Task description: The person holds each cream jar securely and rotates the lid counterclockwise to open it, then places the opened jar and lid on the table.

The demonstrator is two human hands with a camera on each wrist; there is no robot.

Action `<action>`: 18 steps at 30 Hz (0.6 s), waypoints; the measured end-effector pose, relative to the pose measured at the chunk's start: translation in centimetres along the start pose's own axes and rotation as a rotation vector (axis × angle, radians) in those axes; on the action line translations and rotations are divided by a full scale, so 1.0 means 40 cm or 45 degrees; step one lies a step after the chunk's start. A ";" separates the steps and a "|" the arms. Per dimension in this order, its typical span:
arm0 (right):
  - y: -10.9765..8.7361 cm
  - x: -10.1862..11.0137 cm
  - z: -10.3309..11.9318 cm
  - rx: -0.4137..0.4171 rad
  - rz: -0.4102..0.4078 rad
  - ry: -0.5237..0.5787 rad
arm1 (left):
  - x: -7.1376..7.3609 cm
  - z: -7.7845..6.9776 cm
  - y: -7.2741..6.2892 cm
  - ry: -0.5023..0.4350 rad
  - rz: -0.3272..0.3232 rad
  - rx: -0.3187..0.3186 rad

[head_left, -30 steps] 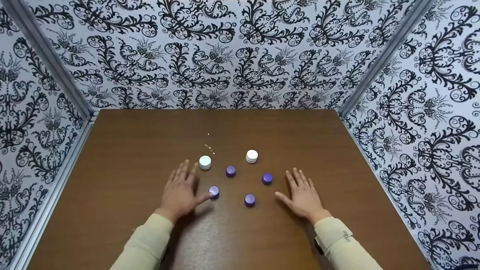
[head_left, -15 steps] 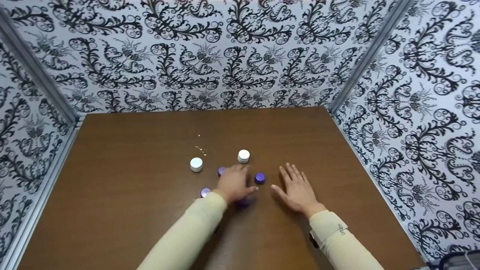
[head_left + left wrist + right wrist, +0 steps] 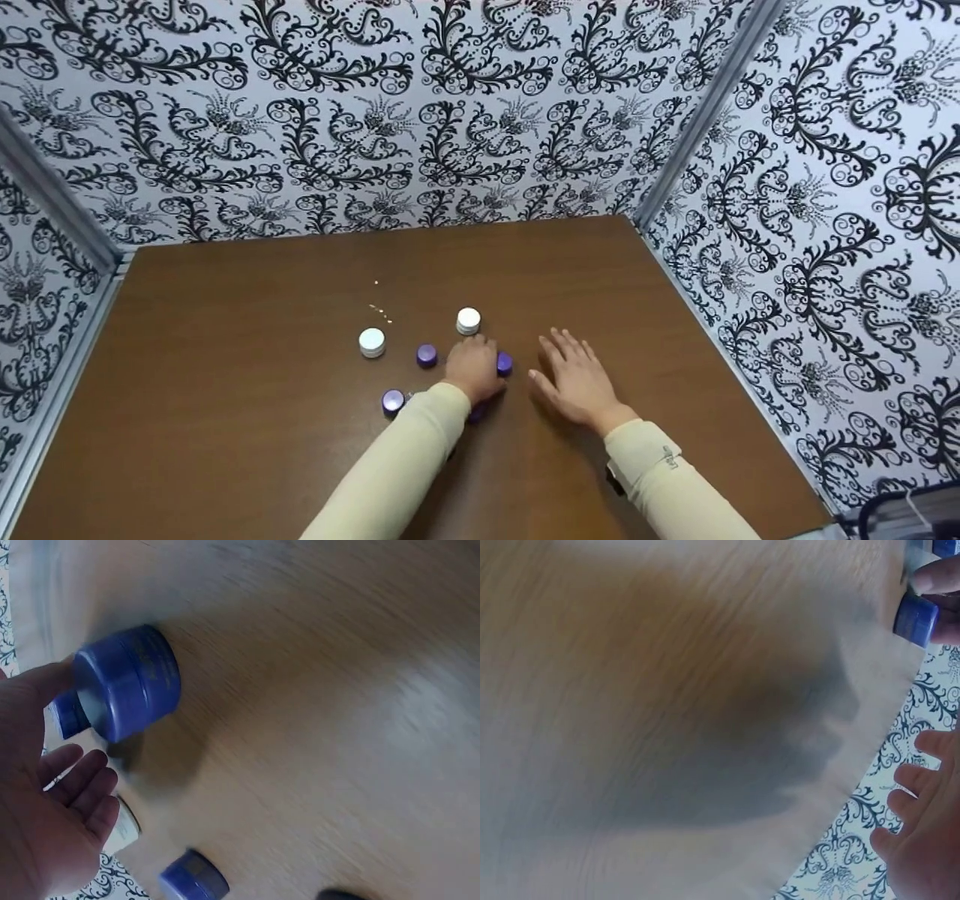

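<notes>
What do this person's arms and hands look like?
The left hand and right hand are bare, ungloved. Both sleeves are long and pale cream. The right sleeve carries a small dark marking, and a dark object peeks from under its cuff, too unclear to name.

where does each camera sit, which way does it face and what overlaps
Head: on the head, facing forward and down at the table; sleeves, the left hand and right hand show.
Left wrist: on that wrist, facing purple jars and a white jar; the left hand shows.
Right wrist: on that wrist, facing the table and patterned wall; parts of both hands show.
Shared: head and right wrist both show the left hand.
</notes>
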State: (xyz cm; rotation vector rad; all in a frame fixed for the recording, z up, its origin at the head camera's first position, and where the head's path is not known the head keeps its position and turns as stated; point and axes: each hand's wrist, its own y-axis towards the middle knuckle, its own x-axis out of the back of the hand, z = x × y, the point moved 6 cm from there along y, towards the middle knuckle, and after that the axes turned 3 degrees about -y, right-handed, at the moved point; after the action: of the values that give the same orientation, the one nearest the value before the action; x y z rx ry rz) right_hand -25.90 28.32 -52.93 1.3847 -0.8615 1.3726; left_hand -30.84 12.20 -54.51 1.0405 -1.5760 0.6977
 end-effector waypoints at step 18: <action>0.020 -0.012 0.035 0.040 -0.008 -0.015 | -0.002 -0.002 0.013 -0.093 -0.104 0.070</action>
State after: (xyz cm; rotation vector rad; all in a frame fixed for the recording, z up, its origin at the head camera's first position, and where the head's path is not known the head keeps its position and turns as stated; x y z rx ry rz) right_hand -26.28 26.68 -53.16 1.4193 -0.8455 1.3796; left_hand -31.28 12.53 -54.52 1.1760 -1.5752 0.6572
